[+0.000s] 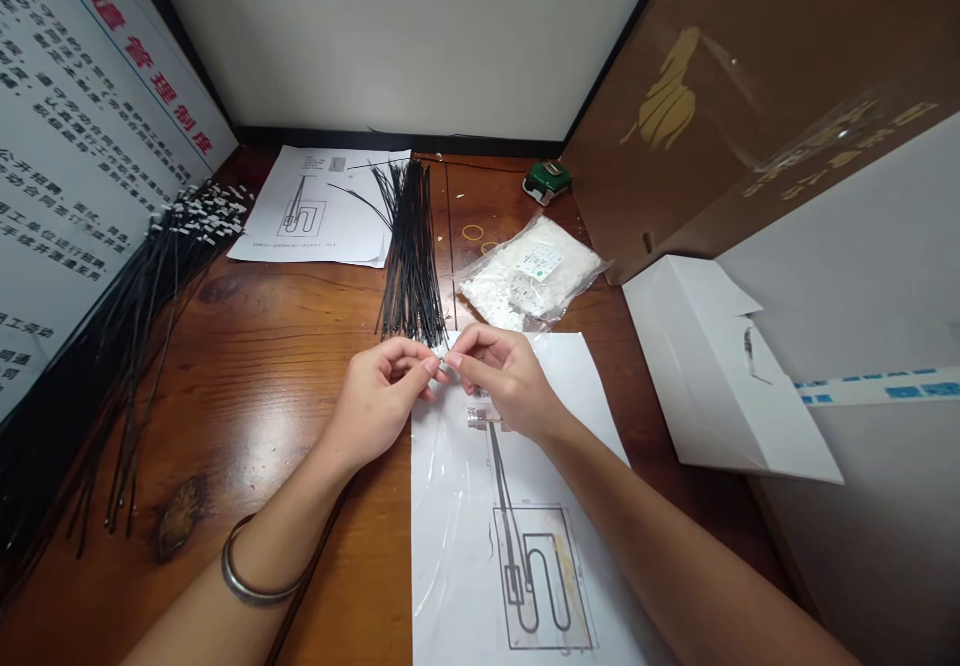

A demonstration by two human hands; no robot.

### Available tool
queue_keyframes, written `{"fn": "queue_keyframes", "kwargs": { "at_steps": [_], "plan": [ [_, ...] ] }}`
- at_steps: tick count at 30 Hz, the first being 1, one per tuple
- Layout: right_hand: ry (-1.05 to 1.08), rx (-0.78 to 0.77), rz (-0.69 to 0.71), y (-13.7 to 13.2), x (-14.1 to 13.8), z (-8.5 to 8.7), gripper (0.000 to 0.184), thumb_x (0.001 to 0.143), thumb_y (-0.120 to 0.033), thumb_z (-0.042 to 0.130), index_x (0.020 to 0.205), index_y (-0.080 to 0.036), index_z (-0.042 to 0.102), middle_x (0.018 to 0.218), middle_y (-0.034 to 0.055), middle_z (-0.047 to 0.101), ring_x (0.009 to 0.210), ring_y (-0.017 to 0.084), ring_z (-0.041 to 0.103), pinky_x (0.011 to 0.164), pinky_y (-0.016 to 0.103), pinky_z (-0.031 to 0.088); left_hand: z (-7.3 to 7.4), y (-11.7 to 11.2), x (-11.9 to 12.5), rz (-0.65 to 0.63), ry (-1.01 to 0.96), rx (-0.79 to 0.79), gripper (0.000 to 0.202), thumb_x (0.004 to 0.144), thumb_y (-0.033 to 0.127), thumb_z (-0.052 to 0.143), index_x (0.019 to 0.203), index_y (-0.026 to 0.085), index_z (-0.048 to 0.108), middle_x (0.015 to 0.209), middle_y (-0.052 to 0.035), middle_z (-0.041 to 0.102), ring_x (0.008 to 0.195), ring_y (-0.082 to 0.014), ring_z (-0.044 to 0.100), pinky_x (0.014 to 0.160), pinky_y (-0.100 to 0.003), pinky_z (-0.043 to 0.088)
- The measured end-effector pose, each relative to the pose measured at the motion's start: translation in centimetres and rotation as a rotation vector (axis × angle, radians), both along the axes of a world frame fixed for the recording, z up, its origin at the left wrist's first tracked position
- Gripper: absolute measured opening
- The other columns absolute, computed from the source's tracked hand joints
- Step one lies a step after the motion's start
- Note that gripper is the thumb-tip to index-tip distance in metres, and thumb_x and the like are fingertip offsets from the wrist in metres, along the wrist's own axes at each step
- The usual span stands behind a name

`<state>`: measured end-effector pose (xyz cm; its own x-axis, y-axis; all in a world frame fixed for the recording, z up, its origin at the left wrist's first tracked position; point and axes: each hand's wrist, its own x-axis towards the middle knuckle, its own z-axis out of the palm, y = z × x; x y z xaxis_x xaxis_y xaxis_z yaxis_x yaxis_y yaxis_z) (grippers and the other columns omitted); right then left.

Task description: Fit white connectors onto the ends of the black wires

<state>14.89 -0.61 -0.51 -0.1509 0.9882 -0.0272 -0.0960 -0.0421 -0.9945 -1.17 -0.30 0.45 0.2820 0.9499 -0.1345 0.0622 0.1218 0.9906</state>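
Observation:
In the middle of the view my left hand [386,386] and my right hand [502,376] meet, both closed in a pinch with fingertips almost touching. Between them shows a tiny whitish piece [442,359], mostly covered by the fingers; it looks like a small connector. A black wire [307,586] trails out from under my left forearm toward the bottom edge; its upper end is hidden by the hand. Just beyond the fingertips lies a bundle of black wires [410,256]. Under my right hand is a printed drawing sheet [457,546] with a clear, shiny cover.
A clear bag of small white pieces [536,271] lies behind my right hand, with a green tape measure [547,181] beyond. Wires with white ends [199,216] lean at left. Papers [300,216] lie at the back; a white folded box [720,376] stands right.

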Motion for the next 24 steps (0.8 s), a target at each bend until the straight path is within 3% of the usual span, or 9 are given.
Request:
{"fn": "queue_keyframes", "kwargs": {
  "at_steps": [13,24],
  "plan": [
    [0.016,-0.103,0.07,0.45,0.64,-0.21,0.015,0.073,-0.032,0.07,0.069,-0.018,0.064,0.062,-0.0011,0.06,0.05,0.009,0.046,0.05,0.026,0.037,0.39,0.06,0.13,0.005,-0.062,-0.024,0.022,0.072,0.034,0.073,0.072,0.014,0.065,0.066,-0.0033,0.068,0.058,-0.0122,0.058,0.059,-0.024,0.049],
    [0.012,-0.086,0.091,0.42,0.64,-0.44,0.016,0.074,-0.032,0.069,0.068,-0.018,0.065,0.065,0.0003,0.063,0.052,0.01,0.051,0.054,0.028,0.041,0.1,0.0,0.09,0.026,-0.037,-0.009,0.017,0.075,0.029,0.069,0.074,0.014,0.063,0.063,-0.0003,0.064,0.056,-0.0109,0.058,0.056,-0.022,0.046]
  ]
}}
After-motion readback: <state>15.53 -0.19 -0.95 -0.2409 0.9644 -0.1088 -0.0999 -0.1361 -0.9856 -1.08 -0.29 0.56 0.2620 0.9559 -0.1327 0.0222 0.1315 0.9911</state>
